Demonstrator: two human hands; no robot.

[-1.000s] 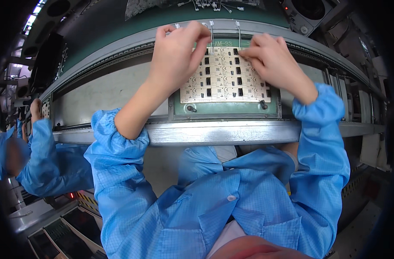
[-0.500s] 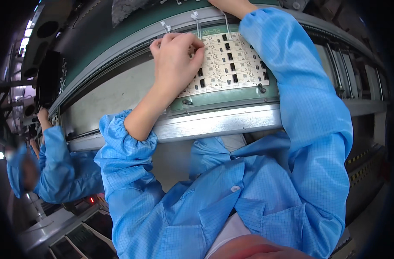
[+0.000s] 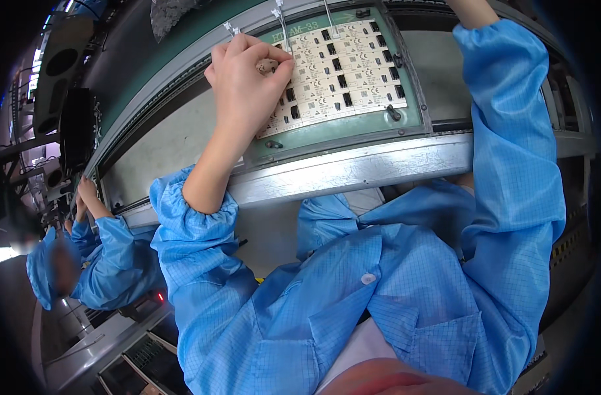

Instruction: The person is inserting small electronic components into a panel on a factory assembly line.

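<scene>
My left hand is over the left part of a panel of cream circuit boards, thumb and forefinger pinched together. A thin white wire runs down to the forefinger; what the fingertips hold, if anything, is hidden. The panel bears rows of black components and lies in a green carrier with black clips at its corners. Another white wire meets the panel's far edge. At the top right only my right wrist and blue sleeve show; that hand is beyond the picture's edge.
A metal rail runs along the near side of the conveyor line. Short white connectors stand at the far rail, with a clear plastic bag beyond. A co-worker in blue works at the left, near black racks.
My right arm has swung right, off the panel's right side, and its hand has left the picture. My left hand stays pinched at the panel's left part. The view has shifted a little.
</scene>
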